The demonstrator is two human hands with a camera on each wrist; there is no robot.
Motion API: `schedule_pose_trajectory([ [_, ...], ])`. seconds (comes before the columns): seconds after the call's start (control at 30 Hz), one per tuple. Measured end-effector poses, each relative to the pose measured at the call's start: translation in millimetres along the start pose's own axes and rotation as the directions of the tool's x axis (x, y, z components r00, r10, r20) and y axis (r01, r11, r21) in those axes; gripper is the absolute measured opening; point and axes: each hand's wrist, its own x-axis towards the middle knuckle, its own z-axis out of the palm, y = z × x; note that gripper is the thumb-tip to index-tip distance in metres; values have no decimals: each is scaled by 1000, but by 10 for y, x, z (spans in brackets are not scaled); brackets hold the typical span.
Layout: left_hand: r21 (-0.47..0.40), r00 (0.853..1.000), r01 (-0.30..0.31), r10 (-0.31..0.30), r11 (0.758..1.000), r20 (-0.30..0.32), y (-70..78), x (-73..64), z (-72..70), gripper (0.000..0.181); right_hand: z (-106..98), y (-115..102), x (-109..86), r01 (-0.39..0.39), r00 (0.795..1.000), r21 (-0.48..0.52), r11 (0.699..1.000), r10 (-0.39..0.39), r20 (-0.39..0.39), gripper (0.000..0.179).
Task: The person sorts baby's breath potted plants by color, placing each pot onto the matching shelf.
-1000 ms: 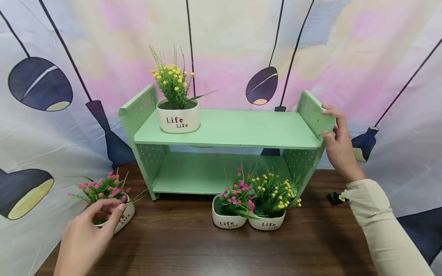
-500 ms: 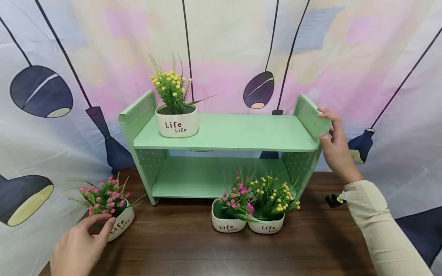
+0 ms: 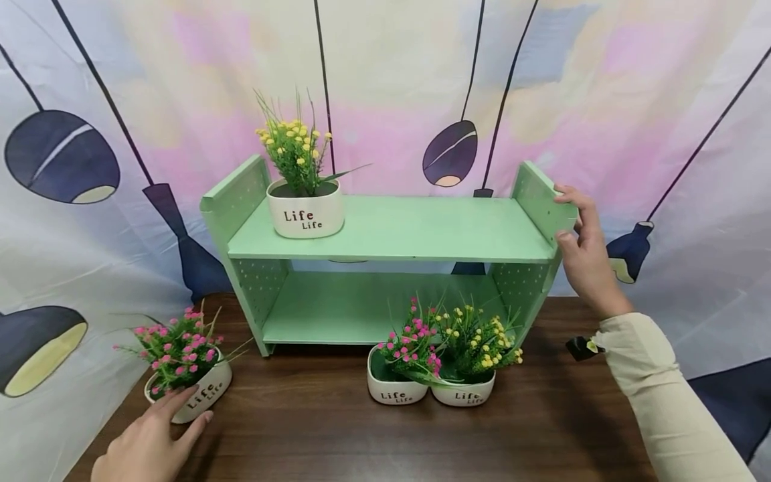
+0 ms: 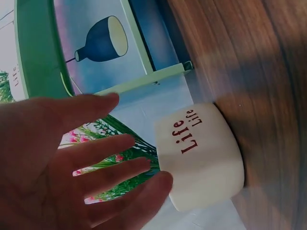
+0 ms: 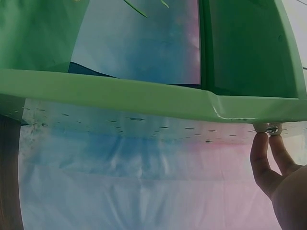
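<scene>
In the head view my left hand [image 3: 147, 435] lies beside a white pot [image 3: 207, 393] of pink artificial flowers at the table's left side. Its index fingertip is at the pot's rim, and the thumb points past the front. The left wrist view shows spread fingers [image 4: 115, 170] before the pot, labelled "Life Life", with none wrapped round it. My right hand [image 3: 590, 261] holds the right side panel of a green two-tier shelf [image 3: 421, 224] by its edge; bent fingers [image 5: 261, 160] meet that panel in the right wrist view.
On the shelf's top left stands a pot [image 3: 307, 214] of yellow flowers. A pink-flowered pot [image 3: 394, 391] and a yellow-flowered pot [image 3: 464, 393] stand side by side before the shelf on the dark wooden table [image 3: 313, 435]. Behind hangs a patterned cloth [image 3: 385, 80].
My left hand has drawn down and toward me from the pink flowers, its fingers uncurling from the pot. The right hand keeps its place on the shelf; the view has shifted slightly.
</scene>
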Motion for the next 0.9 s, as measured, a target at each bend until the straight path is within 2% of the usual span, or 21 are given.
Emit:
schedule_pose_trajectory([
  [0.07, 24, 997, -63, 61, 998, 47, -47, 45, 31, 86, 0, 0, 11, 4, 1000, 7, 1000, -4, 1, 51],
  [0.13, 27, 995, -82, 80, 996, 63, -78, 80, 62, 89, 5, 5, 19, 6, 1000, 12, 1000, -6, 6, 51],
  [0.23, 20, 994, -80, 78, 997, 82, -96, 119, 100, 93, 8, 9, 23, 4, 1000, 21, 1000, -4, 9, 51],
  [0.3, 12, 995, -65, 64, 998, 73, -99, 136, 119, 93, 4, 10, 20, 2, 1000, 17, 1000, -2, 6, 51],
  [0.4, -17, 999, -40, 41, 999, 18, -92, 164, 144, 86, -12, 3, 12, 0, 1000, 4, 1000, 0, 1, 51],
  [0.5, -68, 998, 15, -19, 998, -53, -84, 165, 146, 74, -1, 4, 7, -1, 1000, 3, 1000, 1, -3, 51],
  [0.6, -107, 990, 83, -94, 991, -105, -73, 187, 134, 65, 2, 7, 4, -1, 1000, 3, 1000, 1, -11, 52],
  [0.73, -146, 976, 142, -163, 979, -145, -90, 228, 164, 56, 9, 12, 8, 4, 1000, -5, 1000, -4, -6, 52],
  [0.9, -249, 956, 132, -189, 959, -222, -83, 288, 220, 38, 16, 26, 14, 15, 1000, 31, 999, -14, -12, 51],
])
